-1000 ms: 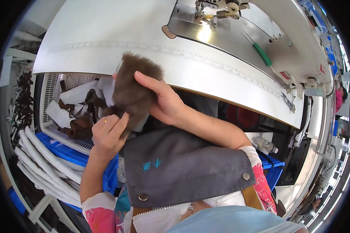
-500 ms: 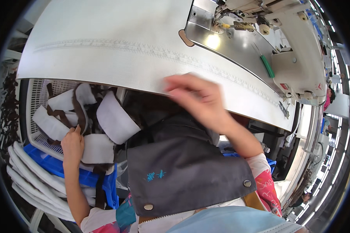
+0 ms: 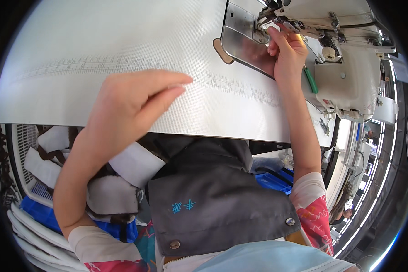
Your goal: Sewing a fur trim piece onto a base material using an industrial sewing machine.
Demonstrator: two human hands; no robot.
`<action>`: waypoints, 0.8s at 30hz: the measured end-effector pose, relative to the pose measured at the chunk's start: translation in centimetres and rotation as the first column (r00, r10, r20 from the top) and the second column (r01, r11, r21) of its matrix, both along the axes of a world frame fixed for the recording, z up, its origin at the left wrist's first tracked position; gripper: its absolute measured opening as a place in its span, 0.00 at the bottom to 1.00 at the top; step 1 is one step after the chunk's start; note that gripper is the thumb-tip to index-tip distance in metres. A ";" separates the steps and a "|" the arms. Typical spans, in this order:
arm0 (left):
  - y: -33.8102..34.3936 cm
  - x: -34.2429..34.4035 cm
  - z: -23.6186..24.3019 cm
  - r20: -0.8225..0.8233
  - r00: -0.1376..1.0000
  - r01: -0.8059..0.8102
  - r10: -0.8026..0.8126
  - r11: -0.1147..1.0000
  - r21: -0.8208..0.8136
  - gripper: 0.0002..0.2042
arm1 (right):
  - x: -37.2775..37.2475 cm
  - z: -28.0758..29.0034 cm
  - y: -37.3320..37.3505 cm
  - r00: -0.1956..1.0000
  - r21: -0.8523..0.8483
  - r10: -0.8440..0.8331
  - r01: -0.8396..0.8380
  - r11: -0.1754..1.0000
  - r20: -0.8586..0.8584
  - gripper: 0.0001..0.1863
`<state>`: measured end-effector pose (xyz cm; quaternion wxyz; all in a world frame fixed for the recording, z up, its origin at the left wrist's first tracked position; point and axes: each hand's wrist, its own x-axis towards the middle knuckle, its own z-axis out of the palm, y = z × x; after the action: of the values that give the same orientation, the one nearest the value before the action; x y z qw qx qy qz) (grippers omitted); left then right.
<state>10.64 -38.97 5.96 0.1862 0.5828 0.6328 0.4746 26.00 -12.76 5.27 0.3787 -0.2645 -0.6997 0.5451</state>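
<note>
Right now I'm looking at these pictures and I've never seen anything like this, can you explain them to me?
The camera is worn on a person's head, looking down; there's no robot, just someone working bare-handed. The left hand seems to hover over the white table, thumb and fingers apart, with nothing visible in it. The right hand is at the working end of the sewing machine; whether it holds anything, I can't tell. A green-handled tool lies beside the machine. By the table's near edge, a white basket holds white pieces.

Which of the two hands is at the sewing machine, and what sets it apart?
The right hand: it is up at the sewing machine, while the left hand is away from it, over the white tabletop.
</note>
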 end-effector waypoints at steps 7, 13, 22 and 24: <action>1.6 -0.8 -0.4 0.280 0.960 0.019 0.020 0.991 -0.134 0.06 | -1.8 -0.6 -0.4 0.989 0.072 -0.138 0.142 0.987 -0.059 0.05; 1.6 -0.9 -0.6 0.199 0.980 0.016 -0.001 0.997 -0.073 0.06 | -1.6 -0.5 -0.1 0.984 0.248 -0.165 0.143 0.958 0.071 0.05; 1.4 -0.9 -0.6 0.118 0.993 0.016 -0.008 0.998 -0.060 0.06 | -0.2 0.1 -1.1 0.912 0.340 -0.232 0.112 0.934 0.337 0.06; 1.4 -0.8 -0.6 0.121 0.993 0.012 -0.005 0.998 -0.059 0.06 | 0.0 0.1 -1.1 0.918 0.307 -0.220 0.116 0.945 0.331 0.05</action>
<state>9.81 -37.62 5.38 0.2435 0.5499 0.6317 0.4892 26.01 -13.89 5.42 0.3233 -0.3632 -0.8017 0.3476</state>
